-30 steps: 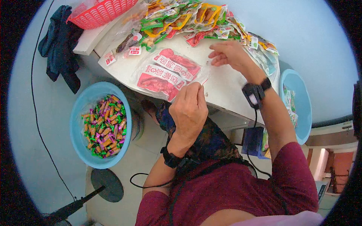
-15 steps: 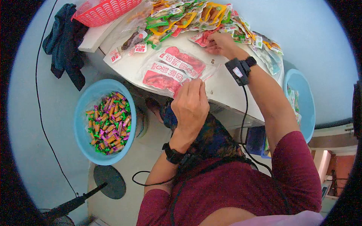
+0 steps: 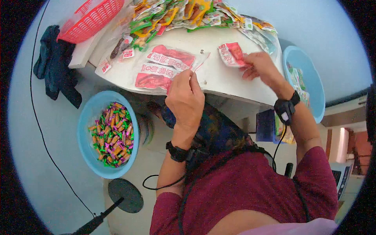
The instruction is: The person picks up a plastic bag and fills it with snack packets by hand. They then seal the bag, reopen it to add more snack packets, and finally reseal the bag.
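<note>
My left hand [image 3: 185, 96] pinches the near edge of a clear plastic bag [image 3: 201, 58] that lies on the white table. Two red-and-white snack packets [image 3: 156, 76] with printed lettering lie side by side, seemingly inside this bag. Over to the right, my right hand [image 3: 261, 70] grips another red-and-white snack packet [image 3: 232, 54] by its near end, just above the tabletop. Both wrists carry black straps with a cable.
A heap of assorted snack packets [image 3: 188, 15] covers the table's far side. A red basket [image 3: 92, 21] stands at the far left. Blue tubs stand at both sides: one of small wrapped snacks [image 3: 135, 133], one of packets [image 3: 319, 94]. A dark cloth [image 3: 56, 66] hangs at left.
My right hand has drawn a red-and-white packet away from the heap, toward the right and nearer to me. My left hand keeps its hold on the bag. The camera view has shifted.
</note>
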The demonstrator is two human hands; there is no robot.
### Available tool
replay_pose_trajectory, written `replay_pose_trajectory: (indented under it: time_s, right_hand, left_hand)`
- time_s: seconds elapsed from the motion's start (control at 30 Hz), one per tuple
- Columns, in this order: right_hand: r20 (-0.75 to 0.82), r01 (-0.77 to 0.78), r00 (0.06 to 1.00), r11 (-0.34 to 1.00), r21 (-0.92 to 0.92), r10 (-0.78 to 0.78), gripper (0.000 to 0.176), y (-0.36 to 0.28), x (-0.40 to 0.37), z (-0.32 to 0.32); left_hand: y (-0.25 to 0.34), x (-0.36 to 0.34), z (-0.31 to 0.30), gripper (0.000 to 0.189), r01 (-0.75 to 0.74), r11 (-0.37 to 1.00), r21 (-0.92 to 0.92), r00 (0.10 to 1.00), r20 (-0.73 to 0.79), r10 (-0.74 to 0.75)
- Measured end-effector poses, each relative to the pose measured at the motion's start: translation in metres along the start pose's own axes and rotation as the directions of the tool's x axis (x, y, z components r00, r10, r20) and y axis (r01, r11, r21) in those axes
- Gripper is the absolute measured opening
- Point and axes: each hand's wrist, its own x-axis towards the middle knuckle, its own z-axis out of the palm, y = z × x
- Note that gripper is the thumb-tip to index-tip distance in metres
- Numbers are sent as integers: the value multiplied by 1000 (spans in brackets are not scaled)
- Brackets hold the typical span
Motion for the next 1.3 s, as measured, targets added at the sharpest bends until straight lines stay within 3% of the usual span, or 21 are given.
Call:
replay_pose_trajectory:
  time_s: [0.1, 0.2, 0.23, 0.33, 0.43, 0.53, 0.63, 0.73, 0.83, 1.03, 1.13, 1.17, 1.3]
  right_hand:
    - [188, -101, 975, 989, -109, 120, 30, 16, -31, 3]
    - [181, 174, 979, 844, -507, -93, 33, 0, -47, 0]
    - [140, 191, 981, 782, -594, -133, 34, -8, -46, -1]
    - [167, 476, 819, 490, -730, -549, 37, -5, -15, -10]
    - [212, 532, 768, 418, -736, -604, 52, 1, 4, -3]
    - [258, 482, 819, 370, -794, -513, 64, 5, 17, 2]
    - [292, 432, 884, 399, -809, -365, 65, -7, 15, 2]
    - [251, 436, 880, 478, -763, -402, 63, 1, 20, -3]
    - [305, 450, 874, 396, -801, -377, 61, -3, 24, -5]
    - [264, 426, 893, 495, -757, -365, 41, 5, 39, -12]
    - [200, 353, 932, 627, -694, -303, 45, 10, 37, -22]
    - [214, 378, 922, 634, -675, -323, 35, 11, 35, -25]
    - [180, 156, 980, 901, -404, -89, 27, 6, 8, -30]
  left_hand:
    - [1, 0, 1, 10, -14, 1000, 9, 1000, 22, 14]
    - [1, -2, 1, 10, -7, 1000, 18, 998, 56, 6]
    - [2, -2, 1, 10, 4, 1000, 18, 997, 75, -5]
    - [4, -3, 2, 10, -24, 999, 25, 999, 37, 23]
    - [-1, -5, 4, 10, -61, 996, 64, 998, -16, 63]
    - [-1, -8, 2, 17, -52, 988, 148, 999, 22, 49]
    - [9, -7, -9, 21, -60, 970, 233, 993, 117, 34]
    - [10, -12, -12, 22, -144, 960, 239, 986, 117, 119]
    - [10, -16, -12, 18, -157, 957, 245, 985, 107, 134]
    - [6, -20, -8, 12, -110, 965, 239, 992, 92, 90]
    - [9, -18, -11, 11, -113, 968, 224, 992, 87, 95]
    - [8, -18, -11, 11, -120, 968, 219, 991, 77, 105]
    - [6, -17, -7, 12, -135, 972, 193, 991, 46, 129]
